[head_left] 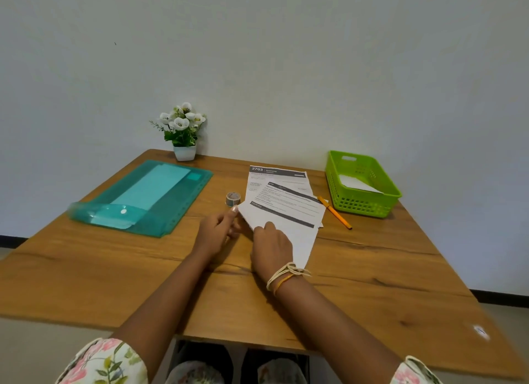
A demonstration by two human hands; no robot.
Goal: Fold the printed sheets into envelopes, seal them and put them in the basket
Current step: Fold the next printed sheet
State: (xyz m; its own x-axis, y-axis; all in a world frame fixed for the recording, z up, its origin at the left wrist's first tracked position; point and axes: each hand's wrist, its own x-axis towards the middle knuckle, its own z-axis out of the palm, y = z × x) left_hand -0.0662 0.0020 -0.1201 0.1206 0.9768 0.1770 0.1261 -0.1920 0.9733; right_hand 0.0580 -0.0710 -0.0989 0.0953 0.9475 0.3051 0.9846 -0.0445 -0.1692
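Observation:
A printed sheet (289,211) lies partly folded in the middle of the wooden table (372,269), on top of another printed sheet (274,175). My left hand (217,230) pinches the folded sheet's left corner between thumb and fingers. My right hand (272,249) presses flat on the sheet's near part, fingers on the fold. A small roll of tape (233,198) stands just beyond my left hand. The green basket (363,203) sits at the far right with a white folded paper (359,183) inside.
A teal plastic folder (148,197) with pale sheets inside lies at the left. A white pot of artificial flowers (183,131) stands at the back against the wall. An orange pen (335,212) lies between the sheets and the basket.

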